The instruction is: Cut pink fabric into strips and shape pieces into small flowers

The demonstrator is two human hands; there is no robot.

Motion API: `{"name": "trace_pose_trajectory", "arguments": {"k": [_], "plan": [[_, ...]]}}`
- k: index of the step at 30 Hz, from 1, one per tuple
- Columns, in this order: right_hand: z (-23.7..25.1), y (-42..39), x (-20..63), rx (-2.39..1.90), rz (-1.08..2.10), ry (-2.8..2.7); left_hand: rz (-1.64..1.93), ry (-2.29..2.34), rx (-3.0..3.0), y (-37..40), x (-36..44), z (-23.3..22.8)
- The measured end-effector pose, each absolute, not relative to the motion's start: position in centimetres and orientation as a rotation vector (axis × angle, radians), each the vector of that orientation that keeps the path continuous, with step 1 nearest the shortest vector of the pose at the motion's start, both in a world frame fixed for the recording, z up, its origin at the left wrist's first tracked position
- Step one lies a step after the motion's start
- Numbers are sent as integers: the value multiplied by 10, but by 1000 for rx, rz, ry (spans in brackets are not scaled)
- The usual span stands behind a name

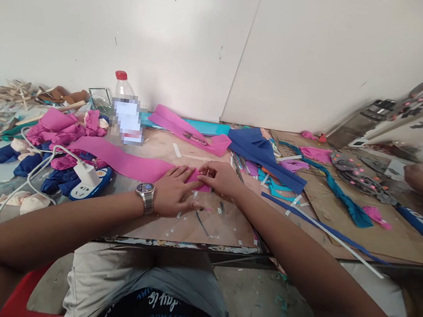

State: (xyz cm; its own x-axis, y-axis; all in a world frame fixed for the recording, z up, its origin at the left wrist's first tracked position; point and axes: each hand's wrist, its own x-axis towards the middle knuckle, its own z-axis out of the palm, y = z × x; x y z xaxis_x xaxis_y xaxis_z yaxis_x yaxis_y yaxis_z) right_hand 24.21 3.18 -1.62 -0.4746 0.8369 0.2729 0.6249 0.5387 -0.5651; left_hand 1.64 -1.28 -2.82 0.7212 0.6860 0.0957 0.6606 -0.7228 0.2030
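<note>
Pink strip (125, 161): one, left hand (171, 192) flat open on it, right hand (219, 179) grip pinching its end.

Bare forearms; silver wristwatch (145, 195) on the left wrist; grey trousers, black printed shirt.

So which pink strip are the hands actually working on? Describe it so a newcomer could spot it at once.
Start at the clear bottle with the red cap by the wall. In front of it a long pink strip lies flat across the table, its right end under the left hand and right hand. The other pink strip, nearer the wall, goes untouched.
</note>
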Motion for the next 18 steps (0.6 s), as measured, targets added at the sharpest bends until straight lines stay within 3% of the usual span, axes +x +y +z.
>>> {"name": "trace_pose_trajectory", "arguments": {"k": [18], "plan": [[-11, 30, 243, -1061, 622, -2319, 121, 980, 2777, -13, 11, -21]]}}
